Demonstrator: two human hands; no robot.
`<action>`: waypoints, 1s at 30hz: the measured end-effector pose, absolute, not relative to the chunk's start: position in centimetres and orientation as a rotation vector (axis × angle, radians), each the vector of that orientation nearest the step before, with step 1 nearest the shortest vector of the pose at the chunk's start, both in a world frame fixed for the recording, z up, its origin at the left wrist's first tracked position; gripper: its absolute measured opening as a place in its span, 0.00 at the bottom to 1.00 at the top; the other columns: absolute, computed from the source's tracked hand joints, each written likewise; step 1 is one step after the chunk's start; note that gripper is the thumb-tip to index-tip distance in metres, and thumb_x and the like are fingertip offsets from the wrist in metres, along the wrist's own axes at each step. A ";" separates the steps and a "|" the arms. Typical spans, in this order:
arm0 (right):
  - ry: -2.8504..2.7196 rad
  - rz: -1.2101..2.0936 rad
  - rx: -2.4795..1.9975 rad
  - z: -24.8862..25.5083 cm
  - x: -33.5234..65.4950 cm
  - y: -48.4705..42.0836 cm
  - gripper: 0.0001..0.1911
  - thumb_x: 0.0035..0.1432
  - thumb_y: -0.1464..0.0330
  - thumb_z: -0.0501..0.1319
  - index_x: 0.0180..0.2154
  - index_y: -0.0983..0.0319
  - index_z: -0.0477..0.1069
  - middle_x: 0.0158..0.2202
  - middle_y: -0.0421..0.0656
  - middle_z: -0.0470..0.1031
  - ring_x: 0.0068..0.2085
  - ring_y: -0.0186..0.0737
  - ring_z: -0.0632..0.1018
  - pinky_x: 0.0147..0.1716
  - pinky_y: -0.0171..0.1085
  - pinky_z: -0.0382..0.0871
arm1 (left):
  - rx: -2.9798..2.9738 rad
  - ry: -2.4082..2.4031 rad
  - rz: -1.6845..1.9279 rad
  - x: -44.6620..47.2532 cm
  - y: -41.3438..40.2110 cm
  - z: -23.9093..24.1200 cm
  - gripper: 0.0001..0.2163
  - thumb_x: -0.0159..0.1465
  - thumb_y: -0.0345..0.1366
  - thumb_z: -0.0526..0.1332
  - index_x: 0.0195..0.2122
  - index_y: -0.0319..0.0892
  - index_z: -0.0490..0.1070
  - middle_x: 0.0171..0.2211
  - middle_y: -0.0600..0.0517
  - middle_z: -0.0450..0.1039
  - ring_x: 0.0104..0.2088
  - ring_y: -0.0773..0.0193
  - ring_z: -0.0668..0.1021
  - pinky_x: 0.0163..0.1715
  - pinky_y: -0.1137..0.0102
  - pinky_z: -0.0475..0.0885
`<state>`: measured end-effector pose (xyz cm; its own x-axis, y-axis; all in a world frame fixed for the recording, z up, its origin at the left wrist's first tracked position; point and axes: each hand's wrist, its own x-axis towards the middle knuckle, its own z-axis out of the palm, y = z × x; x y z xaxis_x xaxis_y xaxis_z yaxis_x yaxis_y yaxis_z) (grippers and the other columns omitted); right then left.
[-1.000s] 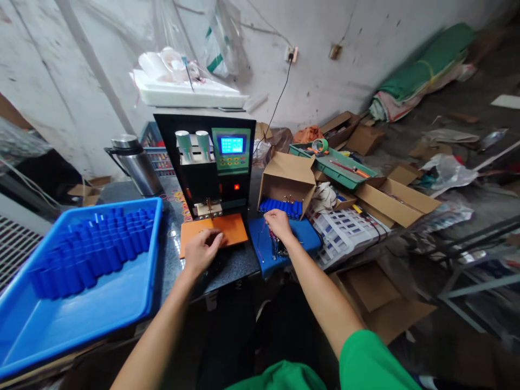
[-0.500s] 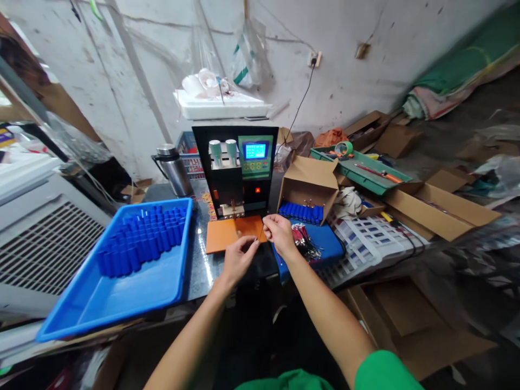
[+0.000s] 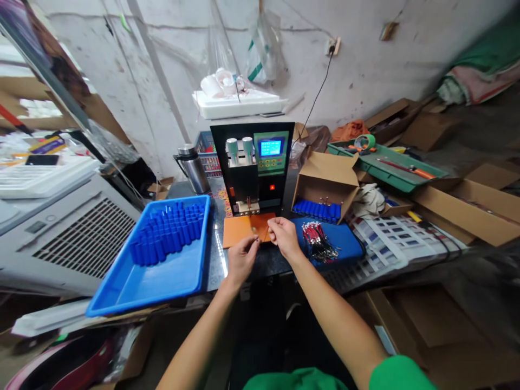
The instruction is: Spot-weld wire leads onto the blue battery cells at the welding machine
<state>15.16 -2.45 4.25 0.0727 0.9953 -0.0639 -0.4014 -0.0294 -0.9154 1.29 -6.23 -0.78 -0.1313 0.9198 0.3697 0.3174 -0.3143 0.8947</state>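
Note:
Over the front edge of an orange plate [image 3: 235, 230], my left hand [image 3: 240, 262] is closed in a pinch, with a tiny dark tip showing at the fingertips. My right hand [image 3: 284, 237], also pinched, is just right of it and holds a thin wire [image 3: 267, 234] that runs down toward the left fingers. Behind the plate stands a black spot welder [image 3: 221, 157] with a lit blue screen [image 3: 271, 147]; its copper-coloured electrodes [image 3: 249, 203] are above the plate. Right of my right hand, a bundle of red and black wires [image 3: 319, 241] lies on a blue pad [image 3: 345, 244].
On the left, a blue tray [image 3: 152, 292] holds several blue cylindrical cells [image 3: 166, 233]. An open cardboard box [image 3: 325, 168] with more blue cells [image 3: 317, 210] stands right of the welder. A steel thermos [image 3: 193, 170] and a green tray [image 3: 390, 162] sit farther back.
The camera view has shifted, so the bench and machine appear farther right. Both hands stay pinched at the orange plate, with little movement relative to it.

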 end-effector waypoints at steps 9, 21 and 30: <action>-0.799 1.345 -1.000 4.0 15.1 -2.5 0.14 0.43 0.60 0.67 0.28 0.62 0.67 0.18 0.33 0.66 0.14 0.26 0.63 0.09 0.26 0.52 | 1.889 1.428 1.534 1.1 -6.9 -0.4 0.10 0.63 0.39 0.63 0.42 0.42 0.78 0.37 0.49 0.82 0.36 0.61 0.83 0.40 0.67 0.78; -1.094 1.422 -0.947 3.1 15.3 -3.2 0.15 0.47 0.57 0.67 0.31 0.62 0.71 0.23 0.35 0.68 0.21 0.28 0.66 0.18 0.29 0.58 | 1.312 1.248 1.446 0.8 -6.5 2.1 0.14 0.60 0.47 0.64 0.33 0.39 0.72 0.29 0.52 0.74 0.30 0.66 0.75 0.33 0.71 0.70; -1.407 1.308 -0.942 2.1 14.2 -4.7 0.14 0.48 0.57 0.67 0.27 0.62 0.73 0.25 0.40 0.74 0.27 0.37 0.73 0.31 0.37 0.69 | 1.306 1.254 1.309 -0.2 -8.3 2.3 0.15 0.59 0.48 0.63 0.29 0.39 0.70 0.23 0.54 0.70 0.25 0.67 0.72 0.28 0.72 0.67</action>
<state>14.16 -4.66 2.13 -0.2403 0.9606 0.1399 -0.0699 0.1267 -0.9895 -0.23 -8.29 2.32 -0.0637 0.9917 0.1112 0.0680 -0.1069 0.9919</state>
